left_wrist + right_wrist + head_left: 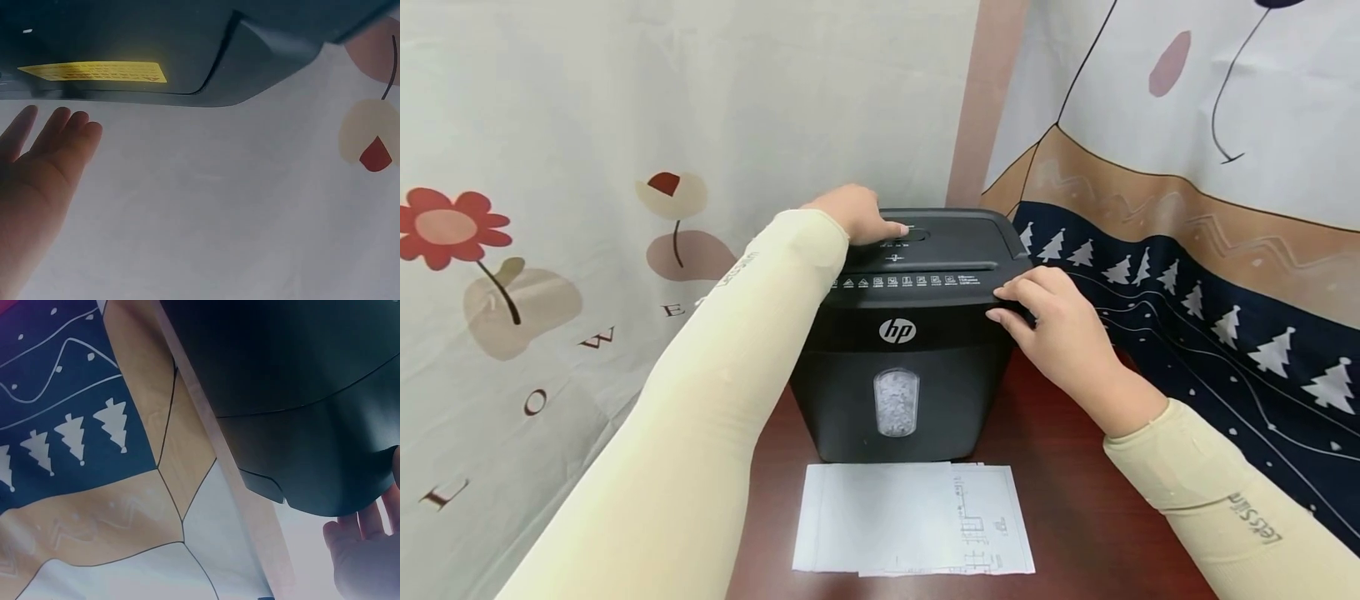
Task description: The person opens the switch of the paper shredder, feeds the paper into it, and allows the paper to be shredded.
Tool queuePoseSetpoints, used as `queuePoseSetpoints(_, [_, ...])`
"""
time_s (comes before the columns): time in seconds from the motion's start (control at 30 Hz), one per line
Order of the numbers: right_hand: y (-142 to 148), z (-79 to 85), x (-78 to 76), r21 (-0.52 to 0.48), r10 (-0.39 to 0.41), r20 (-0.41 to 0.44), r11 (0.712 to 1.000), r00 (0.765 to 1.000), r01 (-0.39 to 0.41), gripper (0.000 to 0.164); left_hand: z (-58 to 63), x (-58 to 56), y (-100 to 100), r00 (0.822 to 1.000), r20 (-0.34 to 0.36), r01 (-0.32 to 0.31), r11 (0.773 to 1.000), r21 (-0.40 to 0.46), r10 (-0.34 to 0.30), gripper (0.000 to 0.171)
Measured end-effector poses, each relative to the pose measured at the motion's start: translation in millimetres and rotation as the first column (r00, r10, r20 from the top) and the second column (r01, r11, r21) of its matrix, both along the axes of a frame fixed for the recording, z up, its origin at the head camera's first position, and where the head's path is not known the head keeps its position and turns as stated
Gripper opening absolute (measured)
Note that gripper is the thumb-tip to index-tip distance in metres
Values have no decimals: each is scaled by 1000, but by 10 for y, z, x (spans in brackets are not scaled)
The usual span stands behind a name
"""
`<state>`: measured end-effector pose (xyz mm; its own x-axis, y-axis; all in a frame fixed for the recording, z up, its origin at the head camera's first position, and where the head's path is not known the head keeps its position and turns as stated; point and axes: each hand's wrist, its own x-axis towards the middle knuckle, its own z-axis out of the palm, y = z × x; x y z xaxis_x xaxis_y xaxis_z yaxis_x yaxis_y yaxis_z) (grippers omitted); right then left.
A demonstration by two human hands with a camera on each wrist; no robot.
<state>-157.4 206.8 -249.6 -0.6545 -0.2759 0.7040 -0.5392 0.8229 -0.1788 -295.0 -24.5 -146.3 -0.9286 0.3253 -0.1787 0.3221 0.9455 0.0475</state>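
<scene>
A black HP paper shredder [842,392] stands upright, white shreds [896,402] showing through its front window. My left hand [853,215] reaches over the left of its lid [958,229], thumb at the slider switch [916,236]. In the left wrist view its other fingers [59,128] extend by the shredder's rear edge, near a yellow label [100,71]. My right hand [1067,329] rests its fingertips at the lid's front right corner, thumb just below on the front. The right wrist view shows those fingers [370,522] along the lid's edge.
White printed sheets [880,517] lie on the dark red table [1075,500] right in front of the shredder. A pale patterned curtain [820,100] hangs behind and to the left. Cloth with white trees [1180,283] stands close on the right.
</scene>
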Motion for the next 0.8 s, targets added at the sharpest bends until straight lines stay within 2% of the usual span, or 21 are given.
queuePoseSetpoints(0.23, [-8,-2,7,-1,3,-5,1000,1000,-3,25,-30,-27,5,1000,18,-21,999,-26,22,68])
queuePoseSetpoints(0.5, [-6,-16,9,-1,2,-6,1000,1000,-2,25,-49,-58,21,999,26,-44,999,-8,44,63])
queuePoseSetpoints(0.8, [-17,1,1,11,0,-19,1000,1000,0,26,-71,-75,31,1000,2,-29,999,-25,30,53])
